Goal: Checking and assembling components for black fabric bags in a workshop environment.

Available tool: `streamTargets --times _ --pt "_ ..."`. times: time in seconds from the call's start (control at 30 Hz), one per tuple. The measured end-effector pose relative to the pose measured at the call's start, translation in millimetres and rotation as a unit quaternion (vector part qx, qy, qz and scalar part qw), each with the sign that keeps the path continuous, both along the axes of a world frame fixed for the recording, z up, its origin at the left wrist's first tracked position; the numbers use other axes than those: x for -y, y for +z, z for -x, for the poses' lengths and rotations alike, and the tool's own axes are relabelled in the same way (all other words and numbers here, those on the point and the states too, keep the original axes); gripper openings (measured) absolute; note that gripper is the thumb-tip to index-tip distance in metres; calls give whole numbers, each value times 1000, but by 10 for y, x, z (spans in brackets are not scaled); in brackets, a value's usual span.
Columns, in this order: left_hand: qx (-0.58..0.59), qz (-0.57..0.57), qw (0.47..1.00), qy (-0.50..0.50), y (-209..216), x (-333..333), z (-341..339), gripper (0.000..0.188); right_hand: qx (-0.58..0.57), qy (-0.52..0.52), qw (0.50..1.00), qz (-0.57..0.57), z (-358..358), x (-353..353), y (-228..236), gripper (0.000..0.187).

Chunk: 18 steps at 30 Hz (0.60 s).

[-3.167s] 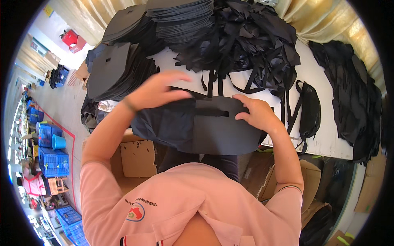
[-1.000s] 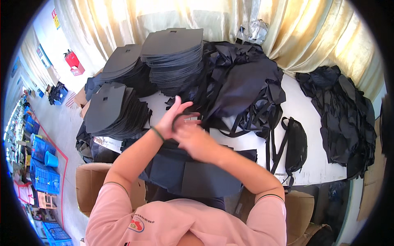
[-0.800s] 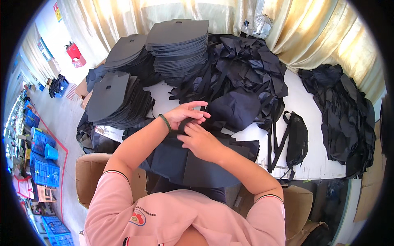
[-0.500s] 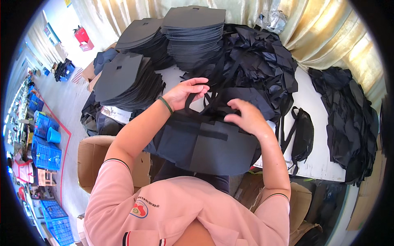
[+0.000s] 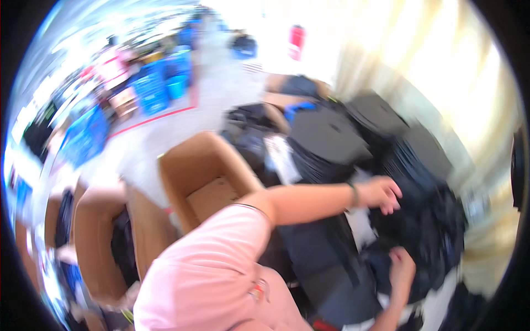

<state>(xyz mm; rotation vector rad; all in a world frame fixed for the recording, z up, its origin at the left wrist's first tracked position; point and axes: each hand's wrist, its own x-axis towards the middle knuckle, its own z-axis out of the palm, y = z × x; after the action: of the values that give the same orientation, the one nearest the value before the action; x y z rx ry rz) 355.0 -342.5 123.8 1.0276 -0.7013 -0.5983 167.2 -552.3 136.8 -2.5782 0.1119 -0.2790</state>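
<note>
The picture is smeared by motion. My left hand (image 5: 381, 194) hangs over the dark heap, fingers loosely bent and apart, with nothing visible in them. Lower down, my right hand (image 5: 403, 269) is beside a crumpled piece of black fabric (image 5: 375, 254); blur hides how its fingers lie and whether they grip anything. In front of me a flat black panelled piece (image 5: 331, 265), like an unfolded bag with stiff boards, lies across the table's near edge. Past my left hand is a heap of black fabric pieces (image 5: 436, 226).
Stacks of dark grey boards (image 5: 328, 135) stand beyond my left forearm, with more boards (image 5: 381, 113) behind. An open cardboard box (image 5: 207, 182) sits on the floor at my left, and another box (image 5: 105, 248) holds dark items. Blue crates (image 5: 149, 91) lie farther off.
The view has swung left, bringing the boxes and floor into sight. My left hand has come away from the black strap near it. The black panelled piece still lies before me.
</note>
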Motion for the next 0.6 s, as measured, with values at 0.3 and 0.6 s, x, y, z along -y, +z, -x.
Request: streamTargets --times 0.3,0.6 --pt "507 -187 820 190 487 -138 724 129 161 87 975 -127 -528 -368 1518 28" --pt "301 90 913 261 1049 -106 657 31 261 124 933 -214 -536 -937 1980 33"
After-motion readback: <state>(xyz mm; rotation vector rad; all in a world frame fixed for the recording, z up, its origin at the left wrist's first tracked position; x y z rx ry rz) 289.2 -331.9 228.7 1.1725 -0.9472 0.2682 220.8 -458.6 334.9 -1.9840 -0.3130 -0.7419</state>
